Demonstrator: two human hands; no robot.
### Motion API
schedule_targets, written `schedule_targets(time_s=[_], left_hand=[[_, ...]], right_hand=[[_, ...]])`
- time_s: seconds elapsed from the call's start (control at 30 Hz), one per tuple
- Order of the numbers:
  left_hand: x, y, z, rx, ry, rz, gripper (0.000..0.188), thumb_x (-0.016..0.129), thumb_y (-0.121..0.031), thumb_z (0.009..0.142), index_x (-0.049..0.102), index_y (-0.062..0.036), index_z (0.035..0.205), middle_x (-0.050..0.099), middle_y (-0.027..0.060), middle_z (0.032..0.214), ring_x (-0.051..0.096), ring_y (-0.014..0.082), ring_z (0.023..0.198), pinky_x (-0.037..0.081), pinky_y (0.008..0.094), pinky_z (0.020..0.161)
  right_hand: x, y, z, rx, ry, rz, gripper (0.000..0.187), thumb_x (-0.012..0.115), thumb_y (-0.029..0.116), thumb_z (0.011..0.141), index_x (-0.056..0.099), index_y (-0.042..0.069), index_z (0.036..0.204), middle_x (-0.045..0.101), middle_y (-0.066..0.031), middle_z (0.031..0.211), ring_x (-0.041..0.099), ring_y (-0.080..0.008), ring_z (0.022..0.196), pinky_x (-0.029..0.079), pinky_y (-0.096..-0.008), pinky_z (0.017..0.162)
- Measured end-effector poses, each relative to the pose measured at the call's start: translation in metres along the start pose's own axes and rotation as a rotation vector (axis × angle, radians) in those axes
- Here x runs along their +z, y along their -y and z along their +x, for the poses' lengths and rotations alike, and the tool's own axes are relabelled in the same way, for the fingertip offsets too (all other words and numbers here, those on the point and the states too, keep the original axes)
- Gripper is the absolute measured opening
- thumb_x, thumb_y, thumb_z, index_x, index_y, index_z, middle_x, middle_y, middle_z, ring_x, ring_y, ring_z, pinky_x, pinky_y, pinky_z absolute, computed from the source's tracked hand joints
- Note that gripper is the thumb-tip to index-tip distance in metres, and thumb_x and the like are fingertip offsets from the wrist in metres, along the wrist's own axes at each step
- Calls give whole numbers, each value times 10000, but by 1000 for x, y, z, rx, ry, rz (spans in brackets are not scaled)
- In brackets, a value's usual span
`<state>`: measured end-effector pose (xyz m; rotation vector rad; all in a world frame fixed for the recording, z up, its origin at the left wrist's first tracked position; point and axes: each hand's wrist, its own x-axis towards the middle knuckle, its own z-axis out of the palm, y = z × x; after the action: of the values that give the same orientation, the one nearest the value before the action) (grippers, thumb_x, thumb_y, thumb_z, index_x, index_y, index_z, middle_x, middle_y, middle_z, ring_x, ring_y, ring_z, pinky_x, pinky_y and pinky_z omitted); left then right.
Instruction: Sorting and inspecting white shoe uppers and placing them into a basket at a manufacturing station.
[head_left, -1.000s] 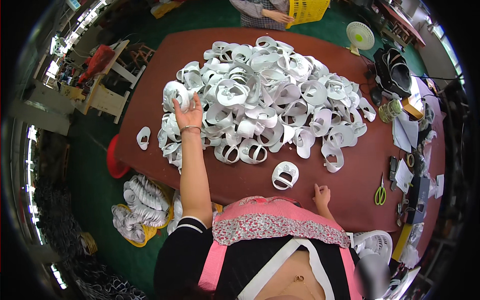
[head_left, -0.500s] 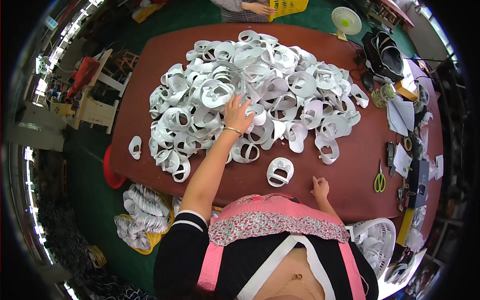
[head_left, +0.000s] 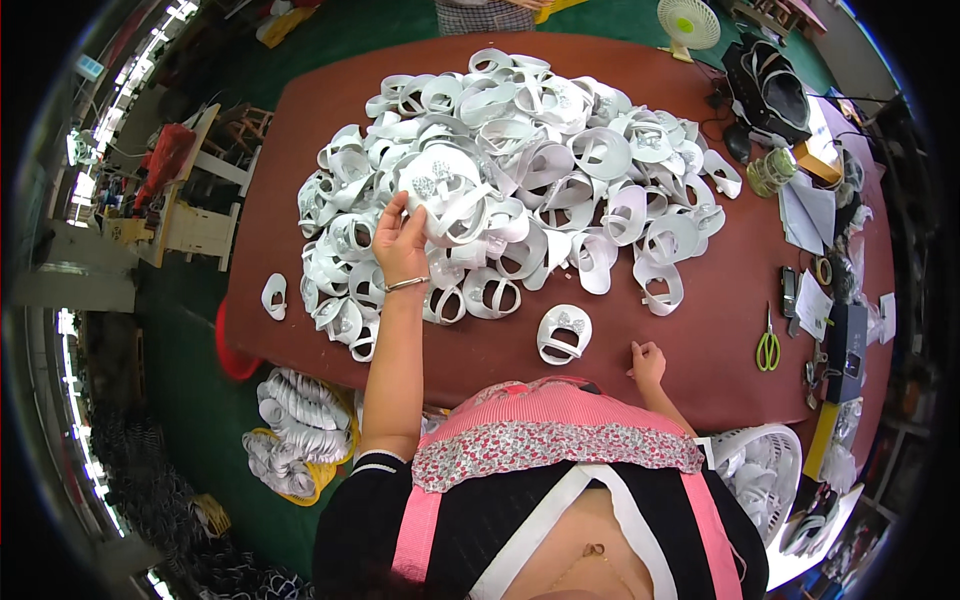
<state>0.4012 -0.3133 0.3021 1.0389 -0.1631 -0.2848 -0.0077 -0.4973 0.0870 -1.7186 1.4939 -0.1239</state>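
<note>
My left hand (head_left: 402, 245) pinches a white shoe upper (head_left: 462, 200) by its edge, thumb and fingers closed on it. This upper has a sparkly bow and a strap across its opening, and it is held over the near side of a large heap of similar white shoe uppers (head_left: 600, 155). A single upper (head_left: 564, 334) with a silvery bow lies on the reddish-brown table (head_left: 480, 355) in front of me. To the right of it, my right hand (head_left: 648, 362) rests by the near table edge, fingers curled, with nothing visible in them.
One small upper (head_left: 274, 297) lies apart at the left. Green-handled scissors (head_left: 768, 350), a glass jar (head_left: 771, 172), papers and a black bag (head_left: 768, 95) are on the right. A fan (head_left: 688, 25) stands beyond. Filled baskets (head_left: 325, 475) flank me below the table.
My left hand has drawn back from the heap toward the left, now with a shoe upper in its fingers. The right hand stays by the table edge, fingers still curled.
</note>
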Motion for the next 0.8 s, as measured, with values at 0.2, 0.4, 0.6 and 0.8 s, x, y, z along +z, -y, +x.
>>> schedule_targets(time_s=[0.2,0.4,0.6,0.8], left_hand=[[-47,-2,-16,-198,123,-275,333,539,11,881,515,-66,1204,584,96,1132,601,170,967,532,281,741],[-52,15,-26,-404,-67,-686,307,492,-20,916,534,-92,1211,604,120,1098,602,181,895,550,255,699],[-31,17,-36,-486,-63,-691,324,497,-4,903,541,-87,1213,584,123,1149,603,182,936,563,253,706],[-23,11,-48,-386,229,-460,391,505,36,874,466,-64,1250,559,115,1172,574,199,1059,538,288,803]], right_hand=[[-3,2,-4,8,30,35,332,635,279,853,556,-13,715,585,-125,634,605,-228,416,475,-319,444],[0,0,-3,-18,13,78,313,635,279,857,540,13,721,559,-85,512,589,-185,391,446,-287,381],[-2,6,-5,-32,-17,68,305,635,272,858,546,10,730,566,-90,521,597,-183,401,451,-289,383],[-2,7,-1,89,38,109,286,636,274,858,590,1,789,605,-94,640,616,-185,454,468,-282,448]])
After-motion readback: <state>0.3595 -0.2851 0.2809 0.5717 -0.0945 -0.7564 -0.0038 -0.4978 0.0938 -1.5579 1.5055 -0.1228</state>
